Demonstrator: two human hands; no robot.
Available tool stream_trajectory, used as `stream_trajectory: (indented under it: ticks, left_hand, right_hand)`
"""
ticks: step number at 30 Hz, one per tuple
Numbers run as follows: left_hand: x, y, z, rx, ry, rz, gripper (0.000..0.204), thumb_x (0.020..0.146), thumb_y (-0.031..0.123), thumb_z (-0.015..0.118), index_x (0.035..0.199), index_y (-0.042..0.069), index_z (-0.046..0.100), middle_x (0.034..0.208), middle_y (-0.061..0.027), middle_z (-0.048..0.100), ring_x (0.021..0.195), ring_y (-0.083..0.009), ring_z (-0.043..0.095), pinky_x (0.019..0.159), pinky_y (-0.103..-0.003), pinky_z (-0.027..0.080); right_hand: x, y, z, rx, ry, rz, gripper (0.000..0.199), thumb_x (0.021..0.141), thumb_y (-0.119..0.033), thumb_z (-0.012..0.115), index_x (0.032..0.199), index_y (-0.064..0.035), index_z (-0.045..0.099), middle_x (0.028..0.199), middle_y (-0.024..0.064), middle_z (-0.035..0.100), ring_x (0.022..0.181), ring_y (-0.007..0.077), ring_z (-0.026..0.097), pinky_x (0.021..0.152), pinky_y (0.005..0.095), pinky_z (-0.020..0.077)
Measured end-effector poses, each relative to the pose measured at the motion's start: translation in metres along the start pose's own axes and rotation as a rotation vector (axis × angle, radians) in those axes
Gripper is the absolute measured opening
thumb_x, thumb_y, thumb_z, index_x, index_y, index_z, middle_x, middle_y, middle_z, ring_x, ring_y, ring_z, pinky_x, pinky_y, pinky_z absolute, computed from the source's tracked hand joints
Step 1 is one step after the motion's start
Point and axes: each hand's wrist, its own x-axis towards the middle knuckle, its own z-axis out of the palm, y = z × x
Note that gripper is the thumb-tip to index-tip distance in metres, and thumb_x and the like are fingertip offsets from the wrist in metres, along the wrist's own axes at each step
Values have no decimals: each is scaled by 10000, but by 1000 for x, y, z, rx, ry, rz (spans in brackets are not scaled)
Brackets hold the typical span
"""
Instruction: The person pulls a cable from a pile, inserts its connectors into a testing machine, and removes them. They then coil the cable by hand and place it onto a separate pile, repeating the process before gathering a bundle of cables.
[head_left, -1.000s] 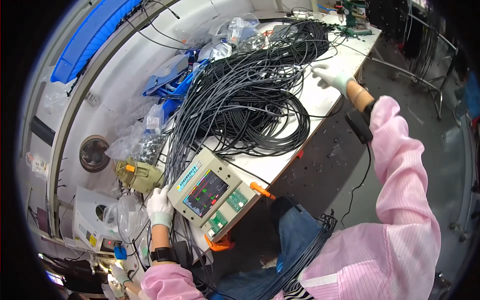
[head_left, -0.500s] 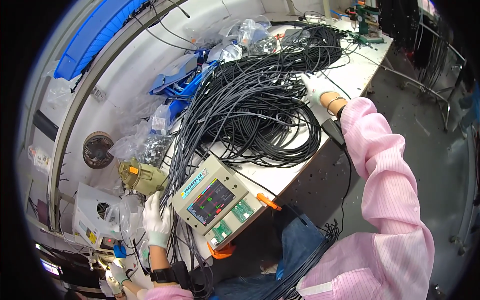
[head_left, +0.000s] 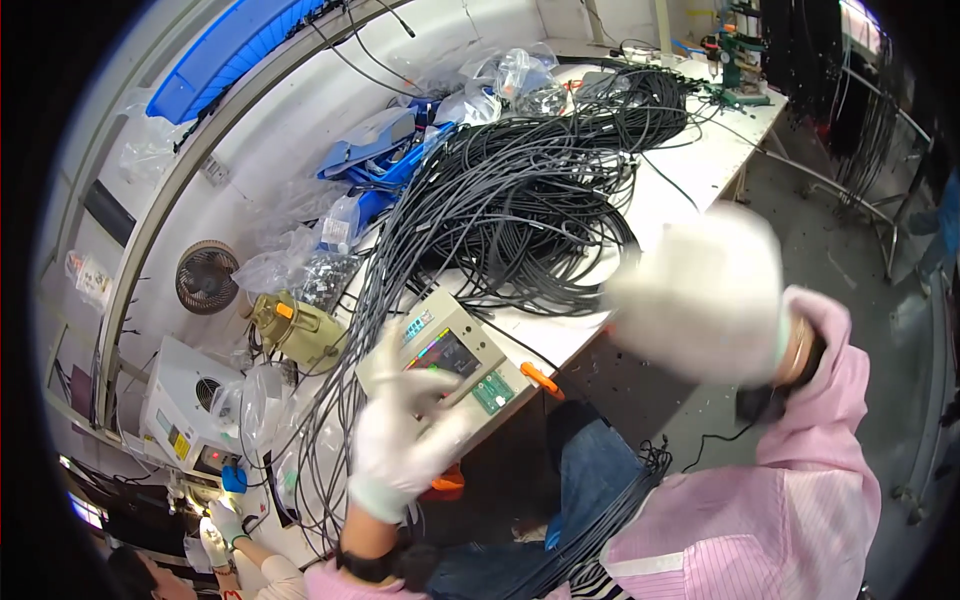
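Observation:
My left hand (head_left: 400, 435), in a white glove, is raised in front of a beige cable tester (head_left: 487, 352) with a colour screen. Its fingers are apart with nothing seen between them, and they cover part of the screen. My right hand (head_left: 700, 295), also gloved, is lifted close over the table's near edge and is smeared by motion, its fingers unreadable. A big heap of black cables (head_left: 520, 215) lies coiled along the white table (head_left: 690, 165). Loose cable lengths run from it down past the tester's left side. A green circuit board (head_left: 492, 392) sits on the tester's front.
Left of the cables stand a beige-green machine (head_left: 300, 330), a small fan (head_left: 207, 277) and a white box machine (head_left: 180, 405). Blue trays (head_left: 375, 150) and plastic bags lie behind. An orange clamp (head_left: 541, 379) juts from the table edge. A co-worker's gloved hands (head_left: 218, 530) show at lower left.
My right hand has left the cable heap and come back toward me, rising near the camera. My left hand has lifted off the cables beside the tester and moved right, before its screen.

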Motion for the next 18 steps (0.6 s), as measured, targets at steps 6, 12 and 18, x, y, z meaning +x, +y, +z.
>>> stream_trajectory:
  ticks: [6,12,18]
  left_hand:
    - [3,4,24,236,-142,532,181,779,38,509,944,-25,552,778,-80,597,656,-157,570,584,-261,452]
    - [-89,20,-16,75,201,334,144,829,100,461,812,-1,562,767,-122,597,668,-247,566,600,-324,441]
    - [-156,46,-35,319,42,499,316,878,257,426,822,-19,569,738,-147,595,609,-240,547,553,-301,426]
  right_hand:
    - [-52,-85,16,748,-39,-120,204,729,-131,582,864,22,584,753,122,550,600,177,539,501,294,450]
    - [-144,-133,49,2098,-429,1098,476,875,-341,488,1145,51,466,1150,183,502,913,247,580,747,329,484]
    - [-74,-197,75,2785,-699,678,867,797,-568,464,1368,-27,98,1414,152,176,1297,300,199,1035,449,200]
